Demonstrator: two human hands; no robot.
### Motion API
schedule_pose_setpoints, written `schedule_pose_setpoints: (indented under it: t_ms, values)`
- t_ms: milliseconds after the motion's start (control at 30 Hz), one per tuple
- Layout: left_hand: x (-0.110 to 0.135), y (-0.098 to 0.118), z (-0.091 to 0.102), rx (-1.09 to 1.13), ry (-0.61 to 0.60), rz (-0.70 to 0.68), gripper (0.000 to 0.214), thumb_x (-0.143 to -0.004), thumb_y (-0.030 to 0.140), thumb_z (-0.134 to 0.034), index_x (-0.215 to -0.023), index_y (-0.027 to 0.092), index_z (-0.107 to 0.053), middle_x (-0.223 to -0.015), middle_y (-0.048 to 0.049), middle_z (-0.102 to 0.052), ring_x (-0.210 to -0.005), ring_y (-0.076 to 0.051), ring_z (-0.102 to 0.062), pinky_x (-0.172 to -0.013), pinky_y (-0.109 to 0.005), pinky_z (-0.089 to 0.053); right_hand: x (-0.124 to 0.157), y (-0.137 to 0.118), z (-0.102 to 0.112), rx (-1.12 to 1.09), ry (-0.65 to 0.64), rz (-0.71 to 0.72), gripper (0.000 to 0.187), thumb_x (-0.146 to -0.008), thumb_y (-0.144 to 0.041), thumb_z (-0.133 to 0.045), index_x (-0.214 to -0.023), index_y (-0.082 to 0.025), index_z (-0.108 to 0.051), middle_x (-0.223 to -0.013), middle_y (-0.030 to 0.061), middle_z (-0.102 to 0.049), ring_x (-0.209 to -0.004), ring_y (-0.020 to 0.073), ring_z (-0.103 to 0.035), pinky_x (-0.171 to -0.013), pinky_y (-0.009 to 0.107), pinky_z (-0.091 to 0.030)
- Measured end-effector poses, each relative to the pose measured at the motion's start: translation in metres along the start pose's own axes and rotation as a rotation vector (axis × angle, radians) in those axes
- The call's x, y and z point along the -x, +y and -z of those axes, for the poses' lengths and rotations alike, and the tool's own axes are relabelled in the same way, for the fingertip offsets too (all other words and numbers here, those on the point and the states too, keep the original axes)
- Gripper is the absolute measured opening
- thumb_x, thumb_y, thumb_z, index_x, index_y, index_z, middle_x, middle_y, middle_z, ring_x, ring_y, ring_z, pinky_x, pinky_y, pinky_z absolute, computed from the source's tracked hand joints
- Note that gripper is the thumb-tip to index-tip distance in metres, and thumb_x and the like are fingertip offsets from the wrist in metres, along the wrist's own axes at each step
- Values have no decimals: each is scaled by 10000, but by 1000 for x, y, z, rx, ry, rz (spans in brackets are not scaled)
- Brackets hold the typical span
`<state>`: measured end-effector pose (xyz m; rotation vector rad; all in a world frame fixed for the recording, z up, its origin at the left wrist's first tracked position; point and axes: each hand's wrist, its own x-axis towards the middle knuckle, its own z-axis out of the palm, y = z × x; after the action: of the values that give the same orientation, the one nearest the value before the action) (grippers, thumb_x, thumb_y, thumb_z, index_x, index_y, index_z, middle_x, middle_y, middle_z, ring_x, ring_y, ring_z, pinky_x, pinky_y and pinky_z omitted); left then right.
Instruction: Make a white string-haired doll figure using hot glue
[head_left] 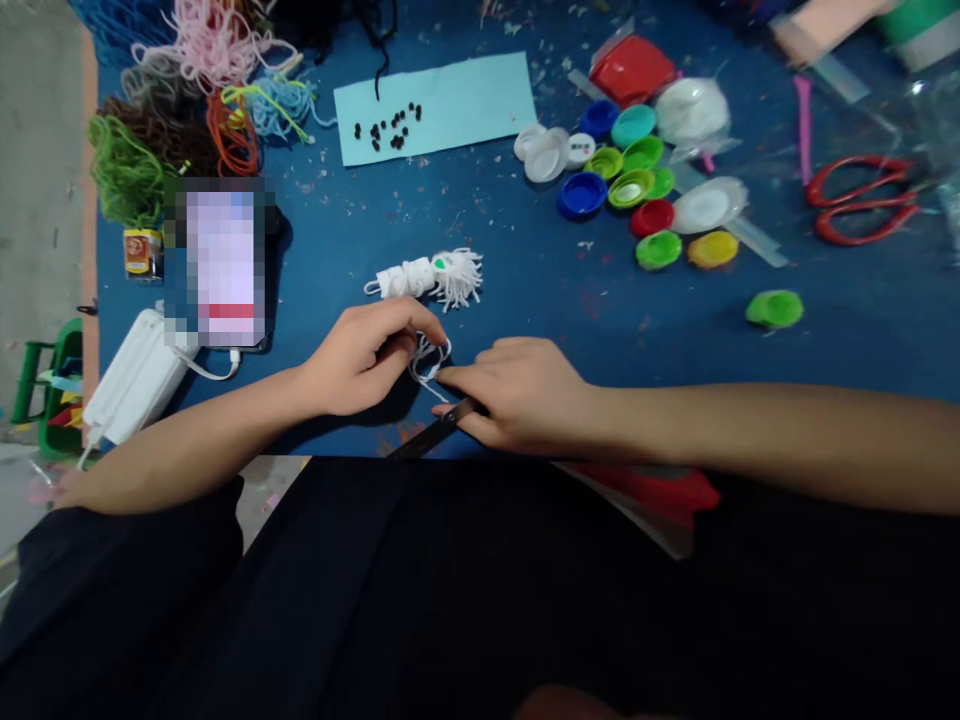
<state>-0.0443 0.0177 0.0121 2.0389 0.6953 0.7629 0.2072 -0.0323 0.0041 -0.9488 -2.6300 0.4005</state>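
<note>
My left hand [367,355] is closed, its fingers curled round a loose loop of white yarn [429,362] low over the blue table [480,210]. Facing it, my right hand [521,390] is closed on a dark, narrow bladed tool [431,435] that points down to the left; its exact kind is unclear. The right index finger reaches to the yarn's lower end. Just beyond both hands lies a white yarn tassel figure [409,278], with a wrapped body, a frayed end and a green spot.
Yarn bundles [206,45], a phone [225,265] and a white power bank [139,375] are on the left. Black beads [397,130] lie on a light blue card [472,105]. Several small paint-coloured tubs [581,195] and red-handled scissors [862,200] sit to the right.
</note>
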Motion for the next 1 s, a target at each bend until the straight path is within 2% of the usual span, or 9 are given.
schedule_pose_setpoints:
  t_ms: [67, 167, 267, 367, 467, 600, 767, 900, 1000]
  values:
    - [1, -2, -4, 114, 57, 50, 373, -865, 8, -491, -1107, 176, -721, -962, -35, -780, -740, -105, -714, -713, -240, -584, 1, -10, -13, 56, 39, 31, 266, -1036, -291, -573, -927, -175, -786, -627, 27, -655, -591, 150, -507, -679, 322, -270]
    - [3, -5, -10, 294, 87, 84, 348, -884, 28, -492, -1113, 167, -714, -989, -50, -782, -828, -126, -757, -740, -244, -628, 1, -14, -24, 103, 71, 52, 235, -989, -187, -557, -884, -163, -766, -614, 29, -639, -585, 149, -498, -677, 331, -262]
    - [1, -6, -10, 381, 29, 77, 282, -922, 66, -536, -1130, 155, -704, -1062, -72, -789, -953, -146, -783, -860, -278, -661, -2, -11, -23, 33, 88, 14, 241, -1020, -216, -545, -880, -161, -734, -643, 28, -662, -591, 140, -516, -678, 319, -302]
    - [0, -6, -7, 427, -47, 81, 192, -1009, 179, -588, -1161, 140, -698, -1083, -85, -788, -949, -135, -778, -873, -262, -654, -5, -8, -16, -139, 226, -45, 194, -1027, -236, -571, -896, -179, -703, -677, 8, -681, -602, 124, -544, -670, 290, -363]
    - [-1, -4, -6, 430, -119, 94, 210, -1034, 265, -634, -1182, 132, -701, -1033, -80, -794, -875, -117, -767, -804, -217, -634, -8, -7, -9, -335, 401, -100, 111, -1014, -228, -615, -931, -186, -675, -673, -22, -670, -538, 88, -506, -604, 259, -376]
    - [-2, 1, -5, 330, -169, 130, 239, -966, 231, -726, -1181, 128, -724, -1036, -86, -819, -897, -135, -787, -808, -210, -630, -10, -7, -6, -499, 449, -144, 101, -1028, -247, -614, -939, -200, -628, -613, -55, -606, -466, 60, -438, -519, 236, -334]
    - [-2, 13, 2, 181, -198, 223, 202, -1004, 314, -699, -964, 135, -783, -735, -33, -765, -670, -103, -710, -627, -175, -531, -11, -1, -9, -574, 487, -205, 188, -1061, -349, -610, -941, -206, -601, -648, -35, -555, -502, 70, -427, -504, 241, -318]
    - [-1, 21, 4, 262, -129, 256, 283, -1023, 363, -682, -883, 133, -769, -666, -26, -712, -582, -84, -638, -564, -178, -492, -11, 10, -14, -613, 544, -240, 274, -1090, -476, -575, -989, -221, -580, -645, -47, -480, -492, 79, -338, -503, 265, -281]
    - [-1, 24, 3, 318, -98, 286, 257, -1011, 308, -670, -839, 137, -756, -602, -3, -664, -524, -67, -581, -523, -176, -450, -11, 20, -11, -462, 663, -147, 221, -1105, -463, -539, -1108, -245, -573, -615, -72, -466, -461, 94, -344, -515, 284, -287]
